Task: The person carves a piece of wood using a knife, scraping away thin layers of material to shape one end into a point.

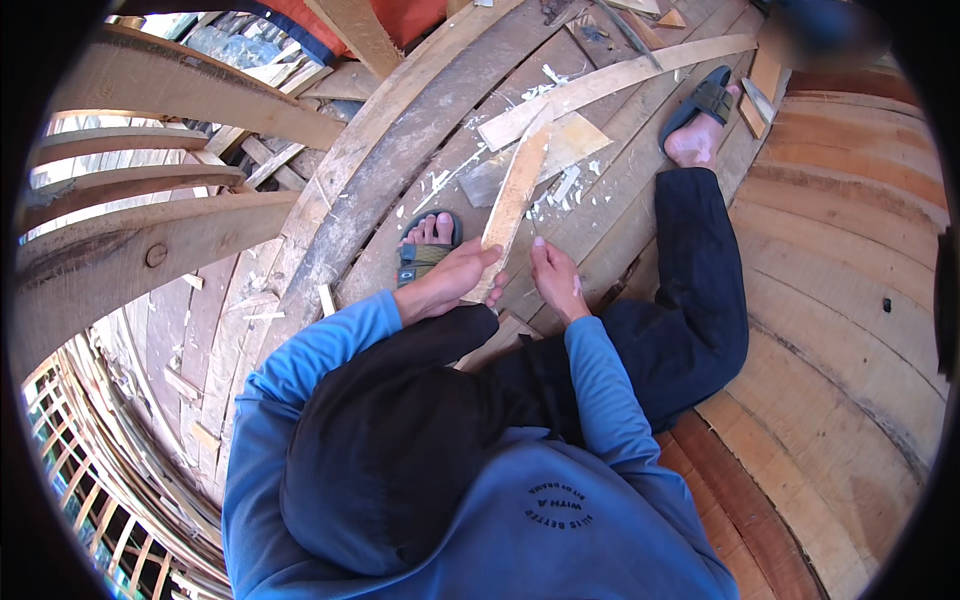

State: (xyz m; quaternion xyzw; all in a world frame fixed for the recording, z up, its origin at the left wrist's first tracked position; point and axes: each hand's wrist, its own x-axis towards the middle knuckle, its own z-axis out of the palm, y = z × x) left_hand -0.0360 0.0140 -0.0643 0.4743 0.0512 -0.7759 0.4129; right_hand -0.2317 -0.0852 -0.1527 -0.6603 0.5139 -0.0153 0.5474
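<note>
A narrow strip of pale wood (520, 187) slants up and away from my lap. My left hand (458, 278) is closed around its near end. Just to the right, my right hand (556, 281) is closed on a thin-bladed tool (535, 222), with the thumb pointing forward; most of the tool is hidden in the fist. The strip's far end passes over a flat offcut (575, 143) and meets a long curved plank (625, 82). White wood shavings (567, 184) lie scattered around these pieces.
Curved wooden ribs (170, 225) rise on the left, and a planked wooden wall (850, 260) curves up on the right. My sandalled feet (692, 135) rest on the plank floor (610, 225). Thin slats (120, 430) are bundled at lower left. Loose offcuts (765, 90) lie at far right.
</note>
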